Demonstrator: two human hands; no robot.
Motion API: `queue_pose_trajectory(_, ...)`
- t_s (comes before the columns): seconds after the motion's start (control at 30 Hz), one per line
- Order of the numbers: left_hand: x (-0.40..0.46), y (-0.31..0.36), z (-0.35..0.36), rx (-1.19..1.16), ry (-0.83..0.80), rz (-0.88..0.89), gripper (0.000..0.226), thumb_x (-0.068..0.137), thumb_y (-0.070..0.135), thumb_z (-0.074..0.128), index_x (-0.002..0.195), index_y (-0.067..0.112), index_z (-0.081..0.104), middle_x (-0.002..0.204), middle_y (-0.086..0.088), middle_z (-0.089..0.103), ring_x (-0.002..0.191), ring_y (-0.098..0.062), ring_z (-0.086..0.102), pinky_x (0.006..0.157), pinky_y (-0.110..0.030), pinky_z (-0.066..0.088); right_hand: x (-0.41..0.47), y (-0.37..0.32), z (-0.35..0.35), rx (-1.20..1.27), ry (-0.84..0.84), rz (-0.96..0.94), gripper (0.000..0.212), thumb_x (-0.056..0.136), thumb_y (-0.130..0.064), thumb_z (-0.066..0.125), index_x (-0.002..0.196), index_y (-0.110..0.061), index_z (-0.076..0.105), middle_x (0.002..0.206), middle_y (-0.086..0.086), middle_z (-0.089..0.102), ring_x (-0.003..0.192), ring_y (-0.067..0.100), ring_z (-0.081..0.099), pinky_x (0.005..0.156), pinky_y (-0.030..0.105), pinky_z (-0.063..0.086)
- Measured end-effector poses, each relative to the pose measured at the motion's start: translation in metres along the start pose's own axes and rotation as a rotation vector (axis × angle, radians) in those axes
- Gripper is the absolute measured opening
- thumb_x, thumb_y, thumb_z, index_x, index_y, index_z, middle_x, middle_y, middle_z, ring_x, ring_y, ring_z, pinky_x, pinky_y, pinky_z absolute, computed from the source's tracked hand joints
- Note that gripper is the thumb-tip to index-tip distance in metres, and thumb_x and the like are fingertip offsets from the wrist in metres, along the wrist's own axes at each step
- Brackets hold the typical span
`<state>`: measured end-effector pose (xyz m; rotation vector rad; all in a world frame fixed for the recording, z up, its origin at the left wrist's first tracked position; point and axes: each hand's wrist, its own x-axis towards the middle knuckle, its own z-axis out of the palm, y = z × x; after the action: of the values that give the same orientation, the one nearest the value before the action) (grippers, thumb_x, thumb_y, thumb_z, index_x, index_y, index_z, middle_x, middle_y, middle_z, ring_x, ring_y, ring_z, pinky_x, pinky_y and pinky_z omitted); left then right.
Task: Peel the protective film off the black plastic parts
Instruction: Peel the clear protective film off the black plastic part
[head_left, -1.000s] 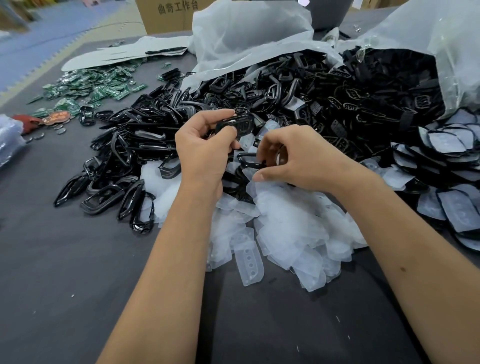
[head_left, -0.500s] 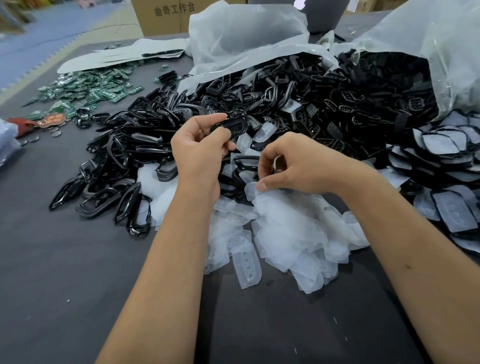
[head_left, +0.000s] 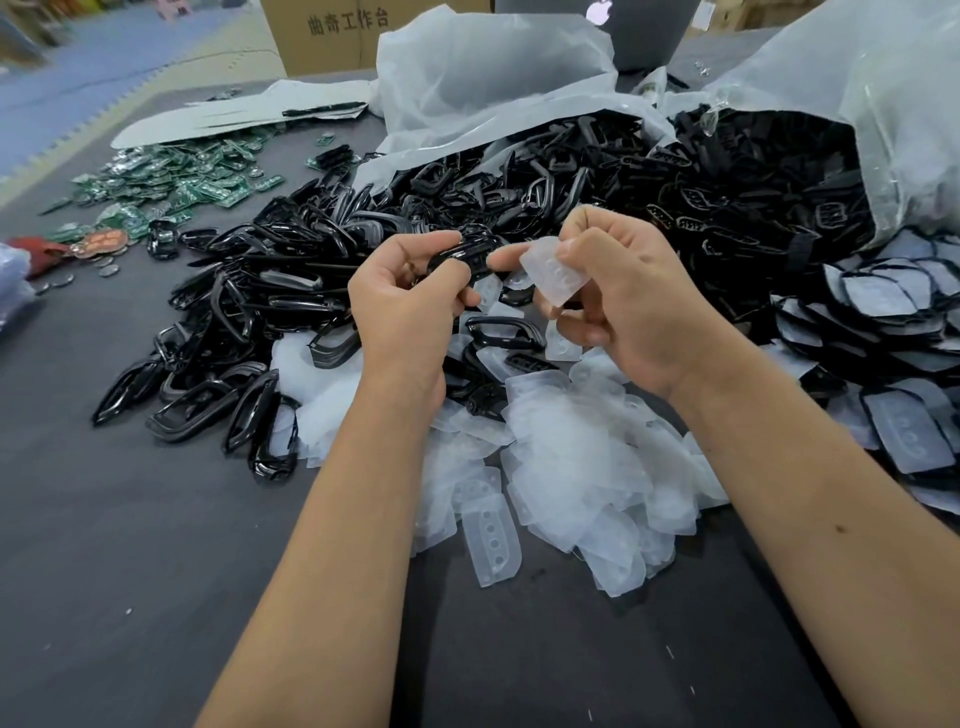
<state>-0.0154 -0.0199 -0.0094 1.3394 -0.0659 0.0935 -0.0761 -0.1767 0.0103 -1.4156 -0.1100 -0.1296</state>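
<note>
My left hand (head_left: 410, 306) grips a glossy black plastic part (head_left: 467, 255) above the middle of the table. Just to its right, my right hand (head_left: 618, 306) pinches a translucent white film piece (head_left: 553, 273) between thumb and fingers; whether the film still touches the held part I cannot tell. Below both hands lies a heap of peeled white films (head_left: 566, 467). A big pile of black parts (head_left: 291, 291) spreads behind and to the left. At the right edge lie black parts still covered by film (head_left: 904, 436).
Two open plastic bags (head_left: 498, 78) spill black parts at the back. Green circuit boards (head_left: 176, 182) lie at the back left, beside a cardboard box (head_left: 327, 36) and a laptop (head_left: 623, 31). The dark table (head_left: 156, 597) shows bare in front.
My right hand has risen from the film heap and now holds a white film piece up beside the black part. My left hand has kept its grip.
</note>
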Motion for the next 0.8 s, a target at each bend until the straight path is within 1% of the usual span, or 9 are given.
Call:
queue_pose_trajectory(0.1,0.000,-0.001,0.000,0.000,-0.011,0.004,0.026,0.084,-0.012,0.062,0.093,0.009,0.072,0.061,0.004,0.060,0.051,-0.014,0.058,0.058,-0.023,0.049,0.001,0.002,0.002,0.069,0.009,-0.005,0.024,0.092,-0.003,0.040,0.077,-0.020,0.035,0.114,0.016,0.076,0.059,0.020,0.035,0.044,0.024,0.025)
queue_pose_trajectory(0.13,0.000,0.000,0.000,0.001,-0.012,0.005,0.026,0.083,-0.013,0.062,0.092,0.010,0.072,0.061,0.004,0.060,0.050,-0.013,0.058,0.057,-0.023,0.049,0.001,0.002,0.002,0.095,0.016,-0.004,0.023,0.091,-0.003,0.040,0.076,-0.020,0.034,0.111,0.014,0.077,0.058,0.019,0.033,0.045,0.024,0.026)
queue_pose_trajectory(0.2,0.000,-0.001,0.000,0.001,-0.016,0.002,0.027,0.083,-0.014,0.061,0.091,0.010,0.072,0.062,0.004,0.061,0.049,-0.013,0.058,0.054,-0.021,0.047,0.003,0.001,0.001,0.143,0.034,0.009,0.022,0.087,-0.006,0.043,0.073,-0.020,0.035,0.095,0.008,0.075,0.056,0.016,0.032,0.045,0.023,0.028)
queue_pose_trajectory(0.3,-0.001,0.000,0.000,0.002,-0.031,-0.011,0.026,0.084,-0.013,0.061,0.092,0.009,0.071,0.068,-0.004,0.062,0.050,-0.014,0.059,0.053,-0.021,0.046,0.004,0.001,-0.002,0.141,0.048,0.036,0.023,0.096,-0.018,0.055,0.074,-0.019,0.049,0.080,0.003,0.062,0.056,0.012,0.037,0.047,0.023,0.025)
queue_pose_trajectory(0.4,-0.001,-0.001,0.000,0.007,-0.049,-0.013,0.026,0.083,-0.013,0.062,0.092,0.009,0.072,0.067,-0.003,0.063,0.052,-0.014,0.061,0.051,-0.020,0.046,0.003,0.003,-0.003,0.160,0.051,0.050,0.027,0.105,-0.030,0.058,0.087,-0.010,0.062,0.083,0.005,0.061,0.061,0.012,0.047,0.046,0.021,0.028)
queue_pose_trajectory(0.47,0.000,-0.002,0.000,0.012,-0.062,-0.012,0.026,0.082,-0.013,0.063,0.092,0.009,0.072,0.065,-0.002,0.064,0.052,-0.014,0.061,0.050,-0.020,0.046,0.003,0.005,-0.001,0.147,0.070,0.036,0.025,0.105,-0.026,0.057,0.094,-0.005,0.068,0.086,0.006,0.066,0.067,0.014,0.057,0.045,0.021,0.036)
queue_pose_trajectory(0.57,0.001,-0.004,-0.001,0.004,-0.073,-0.018,0.024,0.082,-0.013,0.067,0.092,0.008,0.072,0.068,-0.007,0.066,0.053,-0.015,0.062,0.050,-0.021,0.047,0.002,0.009,0.003,-0.022,0.124,-0.064,0.006,0.098,-0.003,0.067,0.096,-0.004,0.073,0.085,0.010,0.069,0.074,0.018,0.067,0.046,0.023,0.046)
queue_pose_trajectory(0.63,0.002,-0.005,-0.001,0.001,-0.074,-0.021,0.024,0.082,-0.013,0.067,0.092,0.009,0.072,0.071,-0.010,0.068,0.054,-0.016,0.065,0.051,-0.020,0.048,0.002,0.012,0.004,-0.105,0.166,-0.129,0.012,0.091,0.007,0.072,0.095,-0.004,0.072,0.085,0.013,0.067,0.076,0.021,0.072,0.049,0.024,0.050)
queue_pose_trajectory(0.8,0.003,-0.007,-0.002,-0.010,-0.085,-0.021,0.024,0.083,-0.012,0.067,0.092,0.010,0.073,0.074,-0.011,0.071,0.056,-0.018,0.069,0.053,-0.019,0.051,0.002,0.014,0.002,-0.126,0.209,-0.184,0.015,0.087,0.008,0.076,0.096,-0.003,0.071,0.078,0.007,0.068,0.074,0.023,0.073,0.050,0.026,0.054)
